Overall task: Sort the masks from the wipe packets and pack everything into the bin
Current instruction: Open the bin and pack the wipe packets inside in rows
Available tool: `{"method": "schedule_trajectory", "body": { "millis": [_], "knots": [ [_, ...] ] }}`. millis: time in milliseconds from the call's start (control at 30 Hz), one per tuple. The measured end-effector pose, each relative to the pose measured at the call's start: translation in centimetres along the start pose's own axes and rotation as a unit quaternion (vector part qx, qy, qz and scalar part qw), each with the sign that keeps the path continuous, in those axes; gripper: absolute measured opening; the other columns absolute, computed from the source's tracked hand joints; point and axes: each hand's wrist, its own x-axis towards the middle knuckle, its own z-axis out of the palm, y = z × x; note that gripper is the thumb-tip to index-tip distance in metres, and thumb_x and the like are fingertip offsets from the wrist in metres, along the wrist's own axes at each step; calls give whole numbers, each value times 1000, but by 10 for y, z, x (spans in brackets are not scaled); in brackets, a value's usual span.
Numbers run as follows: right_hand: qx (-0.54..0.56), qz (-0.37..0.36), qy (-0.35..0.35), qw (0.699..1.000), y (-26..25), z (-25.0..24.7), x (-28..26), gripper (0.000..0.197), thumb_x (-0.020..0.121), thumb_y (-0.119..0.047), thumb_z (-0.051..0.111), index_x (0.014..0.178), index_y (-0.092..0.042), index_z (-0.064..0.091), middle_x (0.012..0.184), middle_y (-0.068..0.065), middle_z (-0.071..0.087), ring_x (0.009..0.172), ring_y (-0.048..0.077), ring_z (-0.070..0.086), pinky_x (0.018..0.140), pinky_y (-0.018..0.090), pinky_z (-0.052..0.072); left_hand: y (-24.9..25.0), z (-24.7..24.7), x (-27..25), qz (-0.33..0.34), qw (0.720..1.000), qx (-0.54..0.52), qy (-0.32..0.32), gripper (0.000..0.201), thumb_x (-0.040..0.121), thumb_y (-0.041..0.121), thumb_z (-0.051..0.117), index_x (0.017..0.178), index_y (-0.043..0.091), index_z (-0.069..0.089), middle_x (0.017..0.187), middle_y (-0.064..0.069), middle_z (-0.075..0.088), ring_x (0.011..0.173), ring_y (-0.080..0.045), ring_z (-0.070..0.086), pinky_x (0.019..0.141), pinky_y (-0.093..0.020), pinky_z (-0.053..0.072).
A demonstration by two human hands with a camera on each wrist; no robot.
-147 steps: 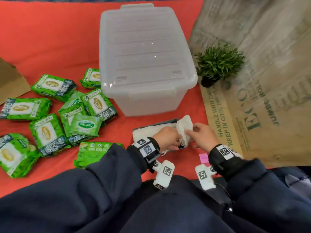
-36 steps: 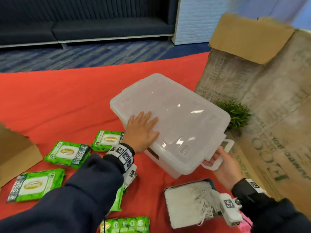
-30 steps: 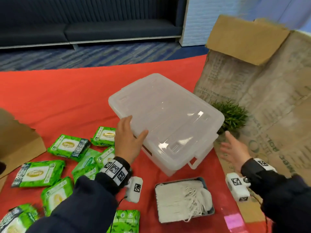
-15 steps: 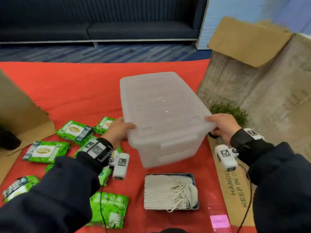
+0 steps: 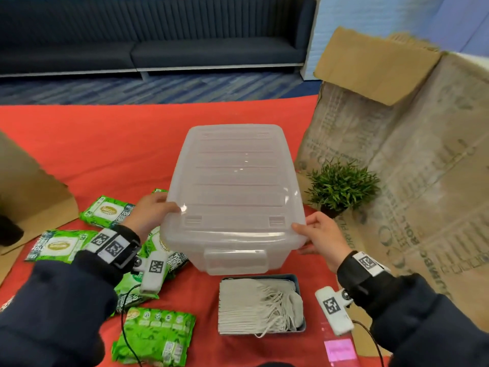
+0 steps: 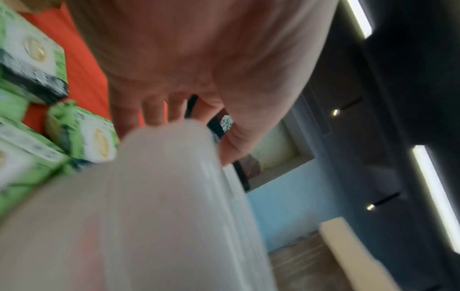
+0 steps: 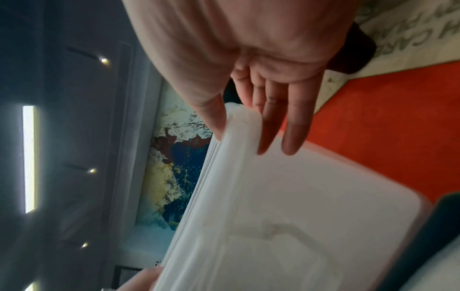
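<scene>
A dark blue sofa (image 5: 158, 41) lines the far wall above striped blue carpet (image 5: 148, 88) — beside it a pale blue wall (image 5: 397, 19).

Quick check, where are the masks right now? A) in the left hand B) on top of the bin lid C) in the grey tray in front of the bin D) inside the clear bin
C: the white masks lie stacked in the grey tray on the red cloth, just in front of the lidded bin, which both hands grip at its lid edges.

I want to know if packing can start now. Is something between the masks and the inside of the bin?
Yes, the lid is on the bin and closes it. The left hand and the right hand hold the lid at its near corners. The masks lie in a tray in front of the bin.
</scene>
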Motion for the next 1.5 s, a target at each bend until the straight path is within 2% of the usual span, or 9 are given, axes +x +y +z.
{"method": "schedule_trajectory", "body": {
  "millis": [100,200,400,567,900,1067,1200,1333,1500],
  "knots": [
    [-27,10,-17,999,-7,-9,4,21,92,-16,74,97,-5,57,96,23,73,81,40,75,59,43,62,50,3,-22,31,989,-147,1,24,89,4,64,110,10,74,111,-17,75,85,-25,73,75,-36,59],
    [39,44,-29,998,0,-16,9,11,94,-13,69,98,-7,61,97,22,73,81,44,72,57,41,61,116,22,-49,42,937,-316,-145,34,97,23,57,123,3,69,121,-17,73,103,-28,73,87,-40,61],
    [116,136,47,983,55,-28,27,18,96,-20,65,112,-11,66,101,12,72,87,29,66,72,44,56,172,110,-55,121,963,-175,-164,22,100,14,61,119,5,63,82,-5,71,53,-12,65,42,-23,48],
    [49,211,41,975,97,-39,41,25,96,-17,62,119,-12,70,111,16,71,83,29,66,58,33,53,150,189,-46,52,963,-176,-196,25,98,14,67,116,10,50,102,-18,67,71,-29,69,50,-38,58],
    [52,191,50,979,119,-27,35,38,93,-31,68,121,-5,72,104,12,77,95,28,71,87,42,58,101,219,-61,49,969,-136,-202,40,96,33,69,128,17,51,103,-19,73,72,-29,72,62,-44,62],
    [104,90,30,990,48,-22,0,13,106,-35,51,99,-34,61,94,-13,60,87,1,56,80,24,45,53,162,-67,178,963,140,-146,73,79,70,70,141,36,53,104,10,71,98,-5,67,88,-28,55],
    [93,8,-7,996,25,-15,-9,32,97,-56,56,123,-40,68,120,-16,71,110,2,65,84,27,49,12,136,-77,215,835,461,-211,52,92,65,54,137,39,54,121,5,71,110,-20,64,93,-38,51],
    [112,-17,-15,993,11,-1,-15,27,101,-40,57,112,-22,74,103,-6,74,96,12,67,79,29,54,0,142,-84,237,800,512,-201,43,97,63,43,132,38,51,108,-4,73,100,-30,66,84,-42,52],
    [119,-11,31,992,5,-4,-21,26,98,-43,61,98,-23,77,97,-2,77,89,15,70,75,36,53,-1,140,-88,233,830,456,-219,53,95,63,51,142,37,47,133,1,65,118,-23,61,97,-43,50]
  ]
}}
